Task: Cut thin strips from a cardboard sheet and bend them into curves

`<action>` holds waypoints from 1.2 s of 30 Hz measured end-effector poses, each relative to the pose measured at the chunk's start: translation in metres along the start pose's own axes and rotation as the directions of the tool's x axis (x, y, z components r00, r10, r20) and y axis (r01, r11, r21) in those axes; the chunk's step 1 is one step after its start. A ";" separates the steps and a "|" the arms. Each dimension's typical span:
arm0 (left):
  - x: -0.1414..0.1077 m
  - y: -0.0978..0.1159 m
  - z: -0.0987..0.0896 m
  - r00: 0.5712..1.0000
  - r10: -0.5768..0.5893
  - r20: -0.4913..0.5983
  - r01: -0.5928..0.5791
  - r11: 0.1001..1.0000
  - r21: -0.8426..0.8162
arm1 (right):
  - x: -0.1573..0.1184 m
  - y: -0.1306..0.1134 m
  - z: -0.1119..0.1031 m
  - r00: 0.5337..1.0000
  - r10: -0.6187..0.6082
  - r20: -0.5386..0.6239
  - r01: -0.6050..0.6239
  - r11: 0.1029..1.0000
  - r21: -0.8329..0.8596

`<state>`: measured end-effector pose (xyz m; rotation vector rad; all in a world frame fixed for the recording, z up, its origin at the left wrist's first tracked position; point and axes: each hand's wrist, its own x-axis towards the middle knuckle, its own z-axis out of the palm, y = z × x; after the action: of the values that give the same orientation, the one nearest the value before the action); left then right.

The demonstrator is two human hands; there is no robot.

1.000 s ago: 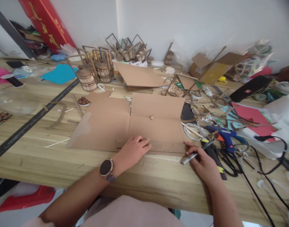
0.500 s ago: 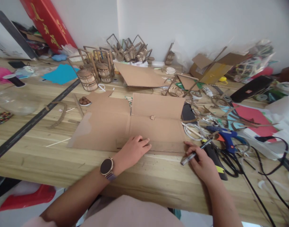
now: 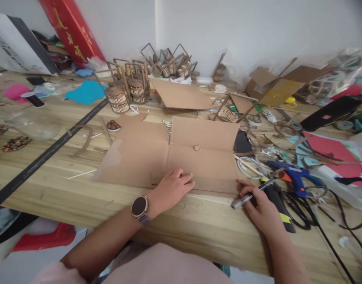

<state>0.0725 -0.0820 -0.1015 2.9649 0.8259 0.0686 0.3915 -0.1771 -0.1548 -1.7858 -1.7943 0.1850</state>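
A large flattened sheet of brown cardboard [image 3: 136, 152] lies on the wooden table [image 3: 110, 205], with creases and a small torn spot right of its middle. Along its front edge rests a narrow cardboard strip [image 3: 213, 184]. My left hand [image 3: 172, 191], with a watch on the wrist, lies flat on this strip, fingers stretched and slightly apart. At the sheet's front right corner, my right hand [image 3: 260, 209] holds a pen [image 3: 249, 197] between its fingers, its clear end pointing toward me. The fingertips of that hand are close to the strip's right end.
Right of the sheet lie a blue glue gun [image 3: 297, 177], a black-and-yellow tool [image 3: 277, 201], cables and paper scraps. Small lidded baskets [image 3: 117, 98] stand at the back left. Another cardboard piece [image 3: 183, 94] lies behind the sheet. A long black strip [image 3: 56, 148] crosses the left side.
The whole scene has shifted slightly right in view as my head turned a little left. Both hands keep their places on the cardboard, and the pen stays in my right hand.
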 end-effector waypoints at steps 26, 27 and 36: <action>-0.039 -0.046 0.000 0.999 0.012 0.044 -0.009 0.998 -0.065 | 0.001 0.006 0.002 0.998 -0.052 -0.018 0.052 0.998 -0.022; -0.039 -0.047 0.001 0.999 0.011 0.043 -0.008 0.998 -0.062 | 0.001 0.005 0.002 0.998 -0.059 -0.024 0.059 0.998 -0.023; -0.039 -0.051 0.006 0.999 0.033 0.025 -0.031 0.995 -0.094 | -0.001 0.006 0.002 0.998 -0.059 -0.025 0.058 0.998 -0.024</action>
<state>0.0135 -0.0592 -0.1119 2.8848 0.7509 0.0673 0.3961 -0.1772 -0.1596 -1.7416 -1.8350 0.1177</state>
